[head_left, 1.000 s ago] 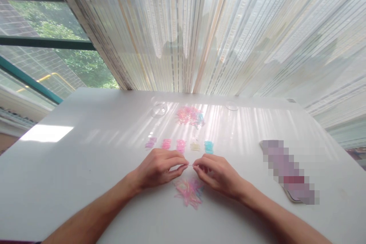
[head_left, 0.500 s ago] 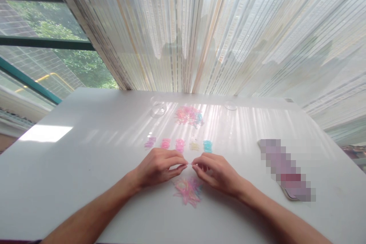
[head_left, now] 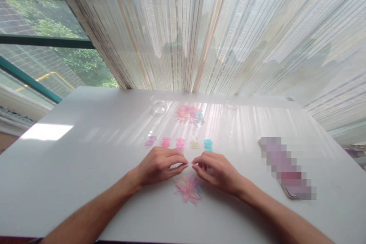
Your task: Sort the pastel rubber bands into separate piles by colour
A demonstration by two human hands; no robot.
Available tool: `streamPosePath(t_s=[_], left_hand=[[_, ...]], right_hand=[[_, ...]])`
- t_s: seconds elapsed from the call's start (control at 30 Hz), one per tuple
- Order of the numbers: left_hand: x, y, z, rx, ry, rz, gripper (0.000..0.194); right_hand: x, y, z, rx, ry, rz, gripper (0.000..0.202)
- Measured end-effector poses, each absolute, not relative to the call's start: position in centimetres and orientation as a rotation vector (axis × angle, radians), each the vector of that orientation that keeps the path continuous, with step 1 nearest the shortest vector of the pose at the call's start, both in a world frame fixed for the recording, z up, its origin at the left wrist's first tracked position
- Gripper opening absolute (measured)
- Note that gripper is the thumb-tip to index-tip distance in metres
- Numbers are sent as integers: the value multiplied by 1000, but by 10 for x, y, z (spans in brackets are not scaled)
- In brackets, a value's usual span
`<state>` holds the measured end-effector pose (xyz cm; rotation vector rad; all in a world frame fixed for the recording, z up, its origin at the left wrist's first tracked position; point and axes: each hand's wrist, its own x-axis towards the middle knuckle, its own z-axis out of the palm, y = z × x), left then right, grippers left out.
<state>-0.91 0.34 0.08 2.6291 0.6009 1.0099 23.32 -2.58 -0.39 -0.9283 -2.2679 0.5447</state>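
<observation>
My left hand [head_left: 162,164] and my right hand [head_left: 217,169] meet almost tip to tip over the middle of the white table, each closed in a pinch. Between the fingertips is something tiny and pale, too small to name. Just below them lies a loose pile of pink, purple and bluish translucent pieces [head_left: 188,190]. Beyond the hands runs a row of small sorted groups: purple [head_left: 150,141], deep pink [head_left: 166,142], light pink [head_left: 180,144], pale yellow [head_left: 195,144] and turquoise [head_left: 208,145].
A larger mixed pile [head_left: 188,114] lies farther back, between a clear round dish [head_left: 159,109] and another clear round piece [head_left: 231,104]. A blurred-out phone-like object [head_left: 288,169] rests at the right. Striped curtains [head_left: 185,30] hang behind the white table [head_left: 71,175].
The camera view has shifted very slightly. Both hands keep their pinched pose, their fingertips still nearly together; the piles and groups look the same.
</observation>
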Motion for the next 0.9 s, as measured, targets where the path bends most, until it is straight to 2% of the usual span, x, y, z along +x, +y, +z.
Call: streamPosePath(t_s=[0.73,0.9], left_hand=[[-8,2,4,2612,621,1018,9],[-27,15,13,2531,704,922,11]], right_hand=[[234,-26,-6,-893,-2242,515,11],[234,-26,-6,-912,-2232,515,13]])
